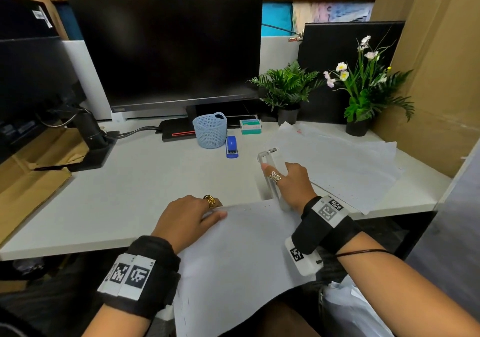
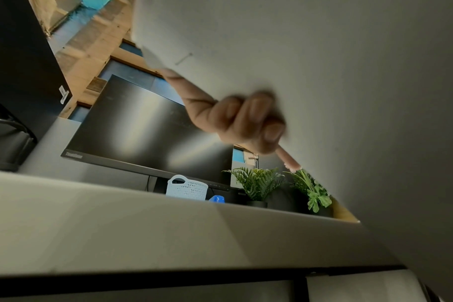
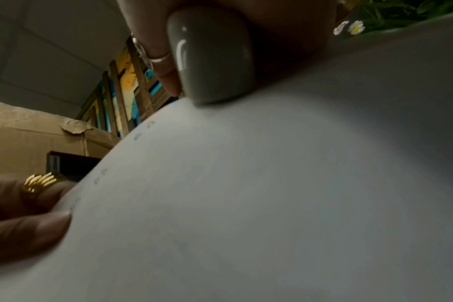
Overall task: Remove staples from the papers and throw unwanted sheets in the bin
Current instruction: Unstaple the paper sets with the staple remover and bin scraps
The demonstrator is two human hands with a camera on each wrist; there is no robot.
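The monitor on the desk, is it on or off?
Off, as far as the pictures show: the monitor screen is uniformly black in the head view, with only reflections in the left wrist view.

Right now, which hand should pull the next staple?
Right. The right hand already grips the staple remover; the left hand pinches the sheet's stapled edge.
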